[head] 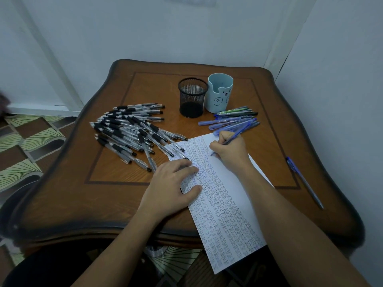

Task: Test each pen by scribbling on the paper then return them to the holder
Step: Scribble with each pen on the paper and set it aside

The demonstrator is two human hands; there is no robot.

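Observation:
A long white paper, covered in rows of scribbled marks, lies across the wooden table and hangs over its near edge. My right hand grips a blue pen with the tip touching the paper's upper part. My left hand rests flat on the paper's left edge, fingers spread. A black mesh holder and a light blue bear-faced holder stand at the back, both without pens as far as I can see.
A heap of several black-grip clear pens lies left of the paper. Several blue and green pens lie right of the holders. One blue pen lies alone near the table's right edge. Walls close in behind and to the right.

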